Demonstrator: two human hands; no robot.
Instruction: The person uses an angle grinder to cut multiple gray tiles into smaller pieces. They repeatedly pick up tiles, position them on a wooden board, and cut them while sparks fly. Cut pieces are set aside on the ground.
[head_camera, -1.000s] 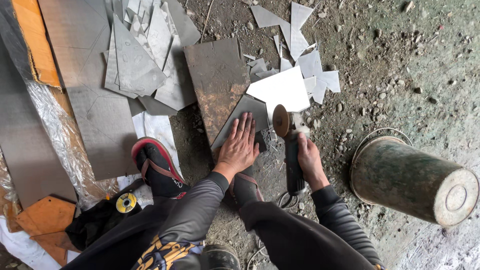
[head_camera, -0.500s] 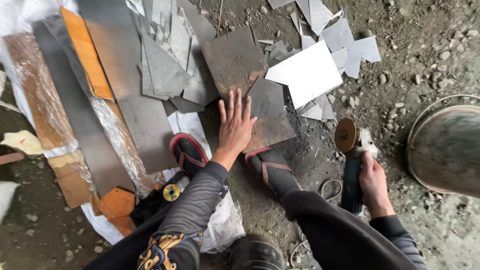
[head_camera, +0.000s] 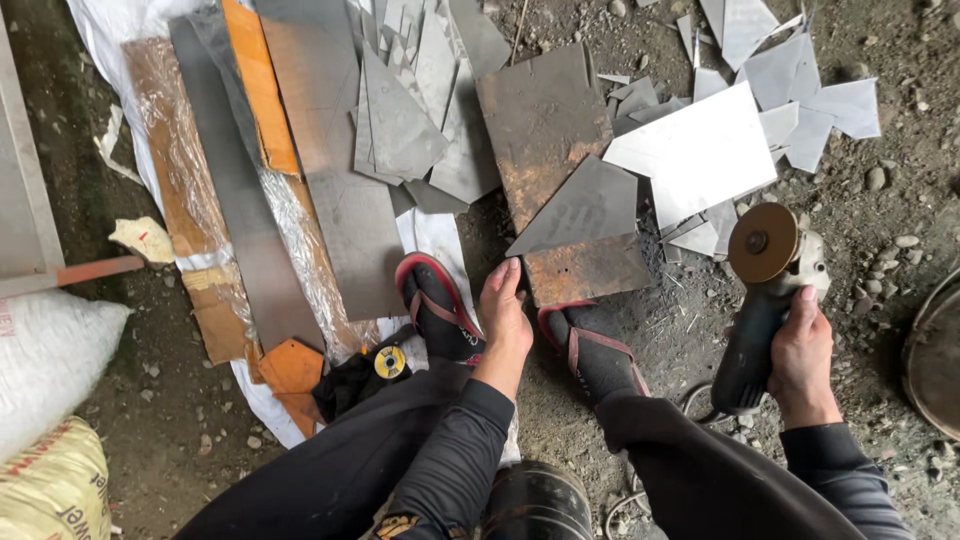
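Observation:
My right hand (head_camera: 803, 355) grips the dark body of an angle grinder (head_camera: 765, 290), its brown disc facing up at the right. My left hand (head_camera: 505, 315) hovers between my two sandalled feet, fingers together and empty, its tips just short of a rusty metal plate (head_camera: 560, 160). On that plate lies a grey triangular sheet piece (head_camera: 580, 215). A pale rectangular sheet (head_camera: 695, 150) lies beside the plate, above the grinder.
Long metal strips and cut grey sheet pieces (head_camera: 400, 120) are piled at the upper left on white plastic. Small offcuts (head_camera: 810, 110) scatter at the upper right. A yellow tape measure (head_camera: 389, 361) lies by my left foot. Sacks (head_camera: 50, 400) sit at left, a drum rim (head_camera: 935, 350) at right.
My left hand has lifted off the sheet and drawn back toward my feet. My right hand has kept the grinder off to the right. The view has shifted left.

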